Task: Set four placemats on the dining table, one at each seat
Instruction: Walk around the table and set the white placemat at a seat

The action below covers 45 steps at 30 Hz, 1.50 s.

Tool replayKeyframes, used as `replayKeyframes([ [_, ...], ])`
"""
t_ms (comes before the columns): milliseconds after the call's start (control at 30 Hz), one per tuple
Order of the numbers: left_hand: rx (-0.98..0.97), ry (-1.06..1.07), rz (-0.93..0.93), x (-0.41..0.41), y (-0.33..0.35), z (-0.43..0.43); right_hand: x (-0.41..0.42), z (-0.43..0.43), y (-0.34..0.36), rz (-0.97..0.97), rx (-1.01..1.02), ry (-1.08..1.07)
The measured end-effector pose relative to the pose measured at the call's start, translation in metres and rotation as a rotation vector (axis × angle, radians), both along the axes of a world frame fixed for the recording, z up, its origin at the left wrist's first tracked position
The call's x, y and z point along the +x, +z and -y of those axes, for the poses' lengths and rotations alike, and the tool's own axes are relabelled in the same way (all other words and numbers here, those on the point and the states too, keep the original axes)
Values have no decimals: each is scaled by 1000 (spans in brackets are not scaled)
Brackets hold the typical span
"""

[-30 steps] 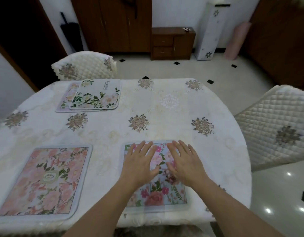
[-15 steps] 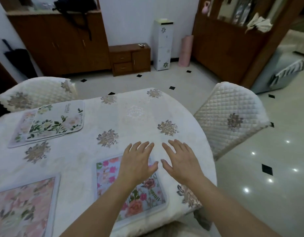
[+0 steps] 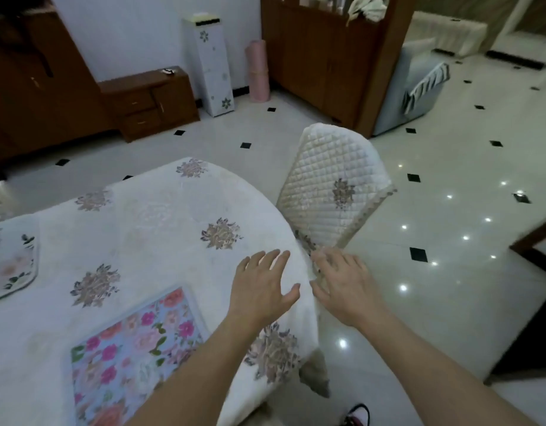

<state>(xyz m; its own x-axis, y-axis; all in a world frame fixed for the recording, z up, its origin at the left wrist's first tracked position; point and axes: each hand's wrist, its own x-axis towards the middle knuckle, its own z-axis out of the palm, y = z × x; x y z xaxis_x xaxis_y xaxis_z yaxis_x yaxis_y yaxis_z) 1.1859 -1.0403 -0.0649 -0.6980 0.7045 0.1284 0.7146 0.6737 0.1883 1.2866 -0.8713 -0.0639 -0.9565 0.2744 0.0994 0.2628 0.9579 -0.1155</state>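
Lower left of frame: blue floral placemat (image 3: 133,358) lies flat on the white tablecloth (image 3: 148,229), partly covered by the left forearm. Centre: left hand (image 3: 264,290) empty, palm down, fingers spread apart above the cloth near the table's right edge. Right hand (image 3: 345,285) just beside it, past the edge, fingers apart, holding nothing. Left edge: another placemat (image 3: 11,262), pale floral. Beyond the hands: quilted chair (image 3: 330,186) at the table's rim.
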Motion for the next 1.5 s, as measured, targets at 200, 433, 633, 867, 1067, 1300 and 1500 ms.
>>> replayKeyframes([
  [200,4,-109,9,19,1,-140,33,-127,-12,6,-33,-114],
  [433,-65,-204,-59,30,13,-273,66,-261,-4,-17,-46,-250],
  [633,-61,-246,-87,43,27,-348,79,-329,10,-52,-40,-295],
  [867,-45,-285,-92,36,37,-428,74,-388,17,-82,-39,-323],
  [1067,-71,-339,-76,15,28,-497,62,-452,11,-60,-60,-349],
  [1300,-47,-356,-60,-48,18,-614,12,-565,5,-31,-15,-398],
  [1500,-75,-360,-30,-112,16,-708,-58,-653,10,8,-16,-396],
])
